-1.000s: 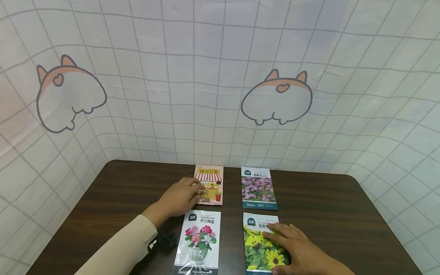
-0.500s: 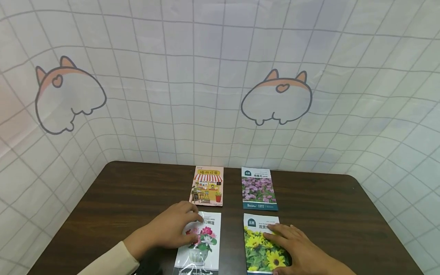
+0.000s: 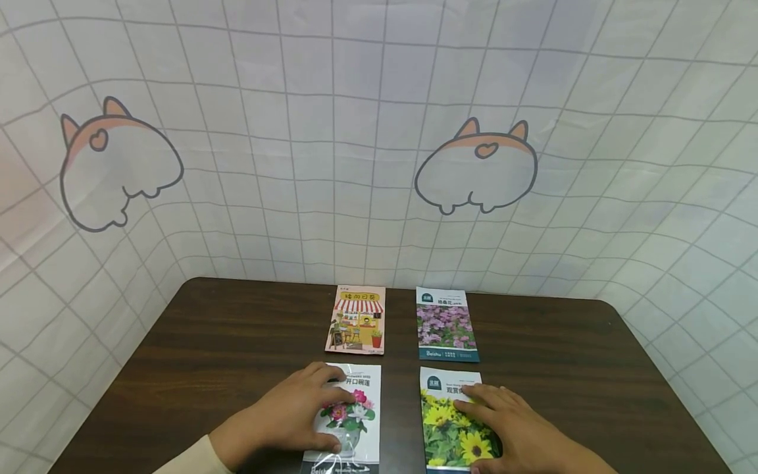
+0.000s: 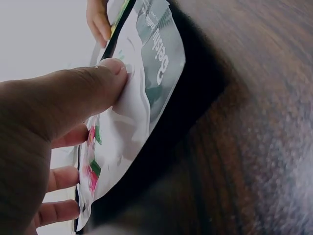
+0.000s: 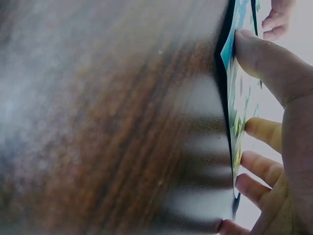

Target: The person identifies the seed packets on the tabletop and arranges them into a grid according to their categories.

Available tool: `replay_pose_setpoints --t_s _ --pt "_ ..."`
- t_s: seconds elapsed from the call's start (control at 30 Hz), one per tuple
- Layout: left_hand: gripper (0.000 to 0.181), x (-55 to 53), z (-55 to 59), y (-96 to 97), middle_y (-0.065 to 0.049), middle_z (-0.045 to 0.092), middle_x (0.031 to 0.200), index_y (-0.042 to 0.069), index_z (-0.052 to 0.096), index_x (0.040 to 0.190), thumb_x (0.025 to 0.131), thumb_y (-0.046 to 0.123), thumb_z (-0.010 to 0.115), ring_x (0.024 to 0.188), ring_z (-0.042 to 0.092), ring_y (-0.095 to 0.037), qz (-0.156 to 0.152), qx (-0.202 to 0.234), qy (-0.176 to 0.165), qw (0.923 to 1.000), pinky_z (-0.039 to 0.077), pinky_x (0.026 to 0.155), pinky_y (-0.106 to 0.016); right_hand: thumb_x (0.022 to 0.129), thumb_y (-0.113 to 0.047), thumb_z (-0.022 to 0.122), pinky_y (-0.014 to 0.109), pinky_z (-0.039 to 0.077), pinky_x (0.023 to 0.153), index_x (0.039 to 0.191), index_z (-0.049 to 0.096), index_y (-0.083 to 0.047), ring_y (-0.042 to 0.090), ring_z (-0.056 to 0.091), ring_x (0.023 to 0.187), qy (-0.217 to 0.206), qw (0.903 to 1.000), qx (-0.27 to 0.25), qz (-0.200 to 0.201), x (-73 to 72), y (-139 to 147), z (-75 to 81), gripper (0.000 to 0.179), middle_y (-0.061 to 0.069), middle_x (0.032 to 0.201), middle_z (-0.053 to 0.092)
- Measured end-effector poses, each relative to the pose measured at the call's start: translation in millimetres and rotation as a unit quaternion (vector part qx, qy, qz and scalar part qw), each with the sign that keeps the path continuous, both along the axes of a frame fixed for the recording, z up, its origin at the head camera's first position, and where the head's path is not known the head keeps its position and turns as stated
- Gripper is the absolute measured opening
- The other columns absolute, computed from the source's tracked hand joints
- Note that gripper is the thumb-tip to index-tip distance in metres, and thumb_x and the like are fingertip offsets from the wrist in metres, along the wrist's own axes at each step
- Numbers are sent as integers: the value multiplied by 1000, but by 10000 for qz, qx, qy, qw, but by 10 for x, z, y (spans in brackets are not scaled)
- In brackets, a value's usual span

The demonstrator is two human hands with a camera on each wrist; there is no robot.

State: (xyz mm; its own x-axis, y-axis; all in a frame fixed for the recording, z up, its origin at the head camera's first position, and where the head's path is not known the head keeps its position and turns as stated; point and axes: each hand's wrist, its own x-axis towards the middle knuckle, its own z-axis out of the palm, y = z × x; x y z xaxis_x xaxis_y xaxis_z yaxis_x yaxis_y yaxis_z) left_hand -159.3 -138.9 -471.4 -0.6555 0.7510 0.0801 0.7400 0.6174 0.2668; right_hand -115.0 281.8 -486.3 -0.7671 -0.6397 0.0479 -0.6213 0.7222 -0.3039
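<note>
My left hand (image 3: 291, 407) rests on a white seed packet (image 3: 364, 431) printed with pink flowers in a bowl, fingers spread over its left side. In the left wrist view the thumb (image 4: 105, 83) presses the packet's face near its dark "Beishu" end, which stands a little off the table. My right hand (image 3: 527, 431) lies over the right side of a seed packet with yellow flowers (image 3: 437, 428). Its thumb (image 5: 254, 51) and loosely bent fingertips touch that packet in the right wrist view. Each hand hides part of the packet beneath it.
Behind these lie a pink packet with a striped shop awning (image 3: 357, 319) and a packet with purple flowers (image 3: 445, 326), side by side. All rest on a dark wooden table (image 3: 207, 349). A white grid-patterned curtain (image 3: 331, 164) rises right behind the table's far edge.
My left hand has left the pink awning packet and come back toward me onto the packet with the bowl of flowers. The right hand stays where it was.
</note>
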Motion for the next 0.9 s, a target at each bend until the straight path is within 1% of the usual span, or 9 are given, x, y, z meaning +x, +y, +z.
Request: replay_pose_setpoints --t_s 0.23,0.47,0.57,0.9 --pt "62 38 -36 -11 -3 55 138 34 69 130 77 63 81 127 51 -25 1 -50 -5 10000 50 99 -50 85 -74 64 71 36 104 154 49 -28 40 42 140 -287 9996 -18 -79 8 -24 10 84 6 158 42" --pt "62 81 -37 -17 -1 55 137 36 68 129 76 62 83 127 50 -23 116 -30 29 9999 51 98 -50 87 -73 63 70 40 101 153 50 -25 40 45 139 25 10000 -46 46 -1 -19 -21 83 7 157 44" --pt "62 85 -38 -19 -1 54 138 37 68 130 76 63 82 127 50 -23 140 -24 7 9999 51 98 -50 87 -73 64 71 40 101 153 51 -25 40 45 138 45 10000 -57 56 -6 -20 -21 82 7 156 45" --pt "63 71 -44 -26 0 52 142 38 66 132 78 67 79 131 47 -23 196 -42 -231 9995 49 100 -54 87 -73 63 70 40 101 152 51 -26 41 44 139 -4 10000 -72 8 12 -15 -11 82 6 158 43"
